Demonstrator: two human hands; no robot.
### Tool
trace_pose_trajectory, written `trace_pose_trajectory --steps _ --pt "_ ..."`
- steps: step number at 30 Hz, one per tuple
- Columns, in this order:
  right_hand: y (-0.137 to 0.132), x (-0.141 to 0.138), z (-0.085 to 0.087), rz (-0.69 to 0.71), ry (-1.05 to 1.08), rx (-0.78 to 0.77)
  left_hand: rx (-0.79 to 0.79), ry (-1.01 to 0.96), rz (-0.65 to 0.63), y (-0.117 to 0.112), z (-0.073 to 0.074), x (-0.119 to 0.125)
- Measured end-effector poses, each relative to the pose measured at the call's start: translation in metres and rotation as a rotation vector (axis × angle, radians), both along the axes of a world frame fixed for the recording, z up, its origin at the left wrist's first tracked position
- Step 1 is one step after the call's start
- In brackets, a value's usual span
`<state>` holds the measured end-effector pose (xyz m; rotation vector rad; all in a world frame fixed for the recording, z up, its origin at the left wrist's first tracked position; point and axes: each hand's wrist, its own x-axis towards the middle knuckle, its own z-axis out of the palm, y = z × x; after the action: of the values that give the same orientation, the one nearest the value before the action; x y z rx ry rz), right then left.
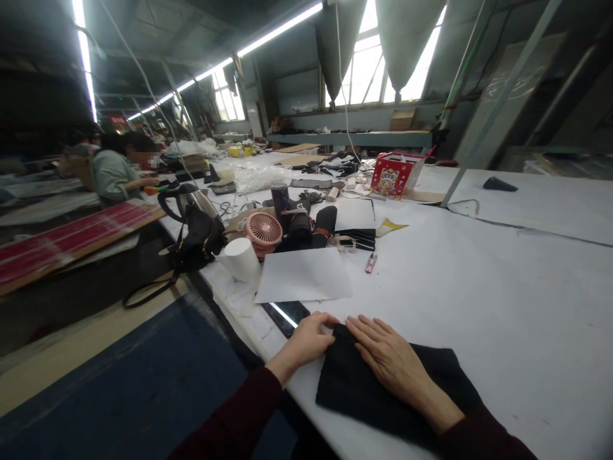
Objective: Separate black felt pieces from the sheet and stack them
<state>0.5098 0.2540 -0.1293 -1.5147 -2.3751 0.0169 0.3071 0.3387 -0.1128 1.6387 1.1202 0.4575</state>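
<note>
The black cloth (364,393) is lying flat on the near edge of the white table (502,300), right in front of the person; it is looking matte and dark, roughly four-sided, with a straight left edge, a squared upper corner and a lower edge hanging just at the table's rim; its right part is running under the right sleeve and wrist.

The right hand (389,359) is resting palm-down on the cloth, spread open and flat, fingers lying together and pointing toward the upper left corner, gripping nothing; the left hand (306,342) is sitting at that same corner with its fingers curled and touching the edge; whether it is pinching the edge I cannot tell.

Just beyond the left hand a dark phone (287,316) is lying partly under a white paper sheet (304,275); farther back a white cup (242,259) is tilting beside a pink fan (263,231), with a black handbag (196,239) sitting at the table's edge; a red box (395,174) is standing well apart, far up the table; a seated person (115,172) is working at another bench on the left.
</note>
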Motion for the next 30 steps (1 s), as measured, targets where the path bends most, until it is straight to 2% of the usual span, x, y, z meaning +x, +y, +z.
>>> trace_pose_trajectory --steps 4,10,17,24,30 --pt "0.000 0.001 -0.002 0.002 -0.008 -0.001 -0.129 -0.005 0.002 0.007 0.001 0.005" --pt "0.000 0.001 -0.002 -0.002 0.000 -0.002 -0.120 -0.027 0.067 0.003 -0.004 0.012" --pt "-0.001 0.002 -0.005 -0.004 0.056 0.049 -0.212 -0.065 0.040 0.005 0.006 0.010" --pt "0.000 0.002 -0.006 -0.004 0.074 0.057 -0.230 -0.116 0.095 0.001 -0.003 0.013" --pt "-0.001 0.002 -0.006 -0.013 0.058 0.044 -0.238 -0.120 0.084 0.001 -0.001 0.011"
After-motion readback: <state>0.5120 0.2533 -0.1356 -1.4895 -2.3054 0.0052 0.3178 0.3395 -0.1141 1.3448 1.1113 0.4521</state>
